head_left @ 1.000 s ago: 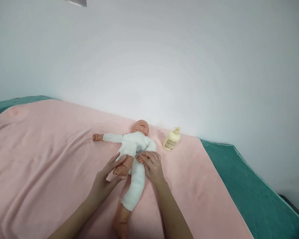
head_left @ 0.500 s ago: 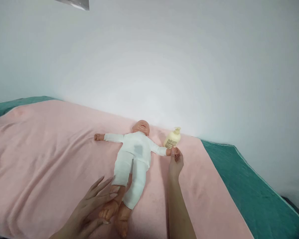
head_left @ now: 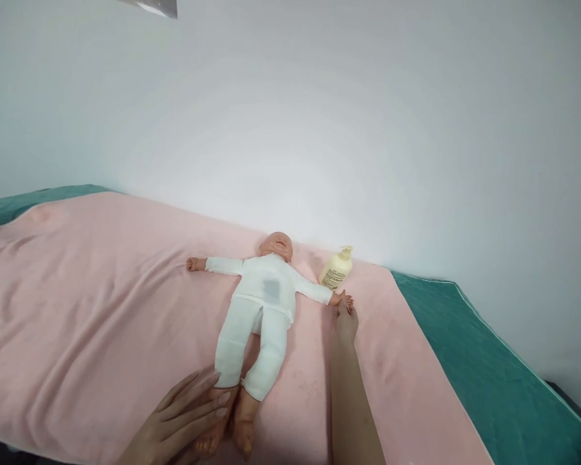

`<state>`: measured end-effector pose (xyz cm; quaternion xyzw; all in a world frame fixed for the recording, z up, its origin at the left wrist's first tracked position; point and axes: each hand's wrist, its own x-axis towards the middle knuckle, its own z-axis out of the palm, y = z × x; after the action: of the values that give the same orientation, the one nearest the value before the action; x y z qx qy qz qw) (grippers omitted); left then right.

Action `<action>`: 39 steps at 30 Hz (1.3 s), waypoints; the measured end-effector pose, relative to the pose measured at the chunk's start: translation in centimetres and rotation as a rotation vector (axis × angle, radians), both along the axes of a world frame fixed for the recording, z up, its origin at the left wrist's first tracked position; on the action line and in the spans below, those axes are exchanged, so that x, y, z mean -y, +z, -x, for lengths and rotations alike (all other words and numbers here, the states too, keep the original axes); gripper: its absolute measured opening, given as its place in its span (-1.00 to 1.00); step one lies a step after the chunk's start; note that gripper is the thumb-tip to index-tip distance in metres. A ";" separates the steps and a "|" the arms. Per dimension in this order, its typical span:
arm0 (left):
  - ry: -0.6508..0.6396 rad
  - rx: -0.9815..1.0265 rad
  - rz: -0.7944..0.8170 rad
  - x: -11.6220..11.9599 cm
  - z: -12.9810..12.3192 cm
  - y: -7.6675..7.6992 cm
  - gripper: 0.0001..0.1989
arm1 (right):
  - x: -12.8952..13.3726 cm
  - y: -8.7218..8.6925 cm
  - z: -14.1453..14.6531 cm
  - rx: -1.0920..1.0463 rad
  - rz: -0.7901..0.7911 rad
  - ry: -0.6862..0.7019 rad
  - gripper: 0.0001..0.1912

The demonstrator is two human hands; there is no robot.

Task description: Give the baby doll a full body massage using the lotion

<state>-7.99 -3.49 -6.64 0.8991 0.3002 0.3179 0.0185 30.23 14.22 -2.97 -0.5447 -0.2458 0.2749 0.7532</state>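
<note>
A baby doll (head_left: 271, 290) in white clothes lies on its back, arms spread, with a grey patch on its chest. My left hand (head_left: 181, 416) lies over the doll's lower leg at the left, fingers stretched out, hiding part of the shin. At the doll's other side, my right hand (head_left: 346, 321) pinches the doll's hand (head_left: 343, 298). A pale yellow pump bottle (head_left: 336, 268) stands tilted just beyond that small hand.
A pink blanket (head_left: 116, 278) with folds on its left side lies beneath the doll. Green cloth (head_left: 469, 349) shows at the right and far left. Behind rises a pale wall (head_left: 290, 116).
My left hand has moved slightly down and right. The doll's leg beside it lies lower and straighter. My right hand has shifted slightly right and down, with the doll's arm reaching further out.
</note>
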 end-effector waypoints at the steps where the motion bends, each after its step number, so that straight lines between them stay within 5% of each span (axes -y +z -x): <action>1: -0.011 0.020 0.002 0.0 0.0 -0.2 -0.29 | 0.1 0.2 0.2 -0.002 -0.007 0.002 -0.58; 5: -0.016 0.175 -0.001 -0.2 0.5 -0.3 -0.37 | 0.7 1.2 1.3 0.008 -0.019 0.014 -0.46; 9: 0.021 0.344 0.031 -1.3 0.5 1.3 -0.48 | 1.6 2.4 3.4 0.098 -0.072 -0.028 -0.43; 17: 0.115 0.723 0.108 -6.2 -2.8 6.3 -0.57 | 3.4 3.1 8.6 1.027 -0.461 0.161 -0.64; 24: 0.172 0.854 0.321 -9.5 -5.6 6.9 -0.65 | 3.4 3.2 9.6 1.443 -0.603 0.355 -0.49; 32: 0.039 0.852 0.237 -8.2 -4.5 7.4 -0.58 | 3.1 2.9 8.8 1.307 -0.523 0.296 -0.57; 36: -0.125 0.773 0.215 -6.6 -3.5 8.0 -0.58 | 3.0 3.2 7.3 0.915 -0.339 0.202 -0.70; 39: -0.200 0.685 0.239 -5.1 -2.4 7.4 -0.59 | 2.9 3.7 6.2 0.549 -0.214 0.095 -0.61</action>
<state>-5.61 1.61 0.72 0.7571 0.2224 0.5594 0.2537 24.01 11.35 0.77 -0.5042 -0.4930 0.1249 0.6979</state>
